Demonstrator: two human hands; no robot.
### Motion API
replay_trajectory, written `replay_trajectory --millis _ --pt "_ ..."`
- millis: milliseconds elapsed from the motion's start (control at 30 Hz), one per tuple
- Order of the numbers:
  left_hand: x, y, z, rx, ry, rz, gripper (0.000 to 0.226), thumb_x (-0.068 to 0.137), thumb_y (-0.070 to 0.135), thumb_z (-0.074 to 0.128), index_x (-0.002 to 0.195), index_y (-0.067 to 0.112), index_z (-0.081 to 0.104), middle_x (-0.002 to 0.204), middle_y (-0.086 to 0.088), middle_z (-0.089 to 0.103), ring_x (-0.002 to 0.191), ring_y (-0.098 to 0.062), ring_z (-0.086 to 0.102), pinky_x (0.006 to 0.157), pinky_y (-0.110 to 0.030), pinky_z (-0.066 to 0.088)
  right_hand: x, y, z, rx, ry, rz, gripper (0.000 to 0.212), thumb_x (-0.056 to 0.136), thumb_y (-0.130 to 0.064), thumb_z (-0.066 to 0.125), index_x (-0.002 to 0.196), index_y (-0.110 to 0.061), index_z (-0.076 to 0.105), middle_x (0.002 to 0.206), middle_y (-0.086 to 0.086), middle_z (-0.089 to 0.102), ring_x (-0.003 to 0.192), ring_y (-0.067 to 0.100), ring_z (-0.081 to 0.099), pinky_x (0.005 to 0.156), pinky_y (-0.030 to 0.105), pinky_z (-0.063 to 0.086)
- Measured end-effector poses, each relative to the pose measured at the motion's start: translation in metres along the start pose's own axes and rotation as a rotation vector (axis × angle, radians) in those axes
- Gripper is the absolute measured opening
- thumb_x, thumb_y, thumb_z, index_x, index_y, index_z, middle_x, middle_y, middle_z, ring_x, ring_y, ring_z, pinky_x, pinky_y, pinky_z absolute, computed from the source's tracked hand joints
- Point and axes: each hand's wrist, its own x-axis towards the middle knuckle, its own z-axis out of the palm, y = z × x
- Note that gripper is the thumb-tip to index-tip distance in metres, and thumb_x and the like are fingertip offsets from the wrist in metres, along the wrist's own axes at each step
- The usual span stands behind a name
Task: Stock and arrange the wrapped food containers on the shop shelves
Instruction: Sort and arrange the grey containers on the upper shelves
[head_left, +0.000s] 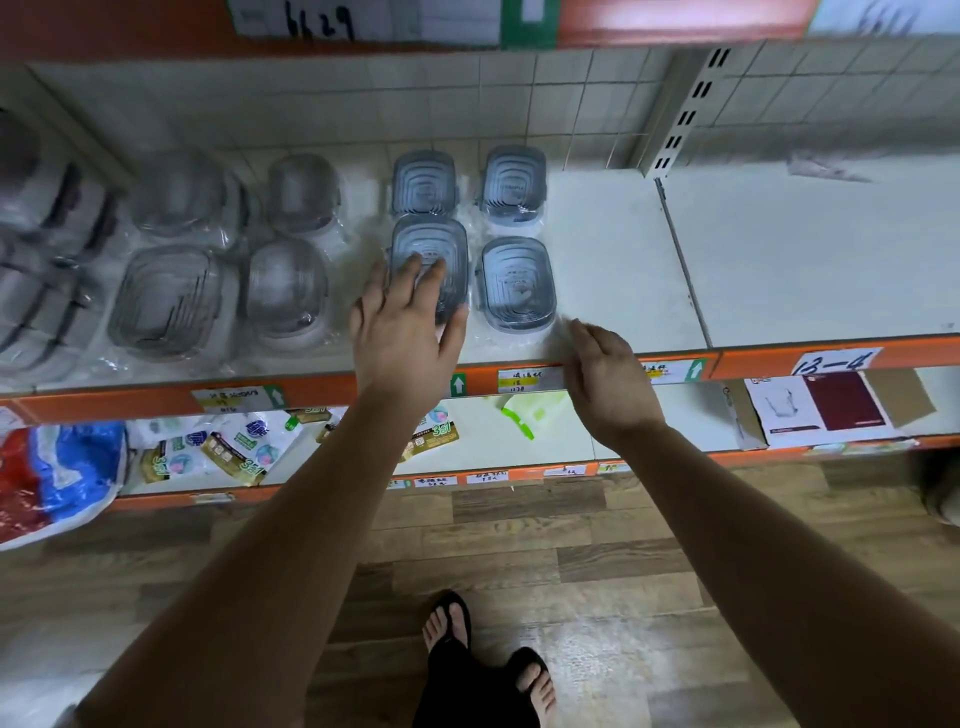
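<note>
Wrapped containers (284, 287) lie flat on the white shelf (623, 249): clear ones at left, then four blue-grey ones in a two-by-two block. My left hand (405, 327) rests on the front-left blue-grey container (431, 241), fingers spread flat. Front-right blue-grey container (517, 283) sits just beside it. My right hand (608, 379) hangs at the shelf's front edge, fingers loosely curled near that container's wrap; pinching or not, cannot tell.

four blue-lidded containers (424, 182) (514, 182) (431, 241) (517, 283), four clear containers (182, 195) (304, 192) (166, 301) (285, 288), two hands (400, 332) (608, 374)
</note>
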Motion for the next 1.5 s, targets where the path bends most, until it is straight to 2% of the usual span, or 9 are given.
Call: replay_trajectory --millis 167,267,500,767,900,1067,1300,1400,1500 --pt "-0.037 0.017 -0.053 -0.005 -0.017 0.084 0.049 0.095 0.037 0.032 0.124 0.014 0.063 0.128 -0.006 0.06 0.121 -0.03 0.051 0.1 -0.041 0.033 -0.034 -0.022 -0.043 -0.031 0.049 -0.034 0.027 0.098 -0.014 0.05 0.116 0.001 0.063 0.106 0.02 0.064 0.098 0.04 0.057 0.087 0.044 0.047" --pt "-0.057 0.029 -0.096 -0.035 0.029 0.097 0.049 0.092 0.036 0.032 0.114 0.011 0.068 0.114 -0.009 0.067 0.107 -0.033 0.059 0.092 -0.043 0.042 -0.059 -0.044 -0.08 -0.012 0.121 -0.073 0.022 0.096 -0.016 0.056 0.109 -0.003 0.067 0.099 0.017 0.068 0.092 0.039 0.059 0.081 0.042 0.049" --pt "-0.099 0.048 -0.192 0.027 0.248 0.108 0.033 0.094 0.029 0.041 0.096 0.013 0.07 0.092 -0.005 0.067 0.083 -0.031 0.061 0.078 -0.037 0.039 -0.094 -0.117 -0.154 0.162 0.28 -0.121 0.017 0.098 -0.02 0.054 0.102 -0.008 0.065 0.09 0.011 0.067 0.094 0.034 0.057 0.073 0.038 0.046" --pt "-0.089 0.03 -0.277 0.098 0.44 0.122 0.027 0.092 0.028 0.047 0.086 0.012 0.069 0.086 -0.006 0.066 0.077 -0.029 0.06 0.075 -0.037 0.041 -0.076 -0.202 -0.231 0.325 0.392 -0.448 0.035 0.098 -0.032 0.04 0.097 -0.008 0.065 0.091 0.005 0.063 0.083 0.025 0.059 0.067 0.031 0.045" --pt "-0.064 0.001 -0.313 0.078 0.497 0.077 0.028 0.092 0.029 0.045 0.087 0.012 0.067 0.089 -0.007 0.065 0.081 -0.031 0.059 0.078 -0.039 0.038 -0.042 -0.239 -0.252 0.34 0.38 -0.559 0.028 0.098 -0.027 0.045 0.1 -0.009 0.066 0.093 0.004 0.059 0.085 0.021 0.058 0.072 0.029 0.045" --pt "-0.029 -0.042 -0.342 0.071 0.471 0.014 0.035 0.093 0.033 0.04 0.096 0.013 0.069 0.096 -0.006 0.067 0.089 -0.032 0.06 0.082 -0.04 0.039 0.008 -0.277 -0.247 0.273 0.366 -0.534 0.025 0.096 -0.022 0.048 0.104 -0.006 0.066 0.1 0.009 0.061 0.098 0.029 0.057 0.086 0.036 0.047" --pt "0.028 -0.092 -0.349 0.025 0.421 0.049 0.044 0.091 0.037 0.033 0.096 0.014 0.07 0.095 -0.006 0.067 0.09 -0.033 0.06 0.083 -0.041 0.039 0.08 -0.326 -0.223 0.118 0.253 -0.444 0.042 0.099 -0.023 0.048 0.139 -0.01 0.05 0.144 0.015 0.046 0.131 0.034 0.041 0.111 0.035 0.032" --pt "0.046 -0.104 -0.347 0.034 0.383 0.071 0.046 0.09 0.038 0.031 0.095 0.016 0.07 0.095 -0.004 0.067 0.09 -0.032 0.06 0.083 -0.039 0.036 0.098 -0.338 -0.211 -0.015 0.211 -0.394 0.048 0.101 -0.029 0.045 0.147 -0.014 0.041 0.152 0.011 0.039 0.136 0.032 0.034 0.112 0.04 0.032" --pt "0.067 -0.112 -0.346 0.02 0.329 0.107 0.048 0.089 0.04 0.028 0.098 0.018 0.07 0.099 -0.002 0.067 0.093 -0.03 0.06 0.086 -0.039 0.038 0.102 -0.34 -0.207 -0.048 0.248 -0.353 0.049 0.099 -0.03 0.046 0.144 -0.011 0.045 0.144 0.008 0.049 0.131 0.03 0.038 0.107 0.043 0.037"
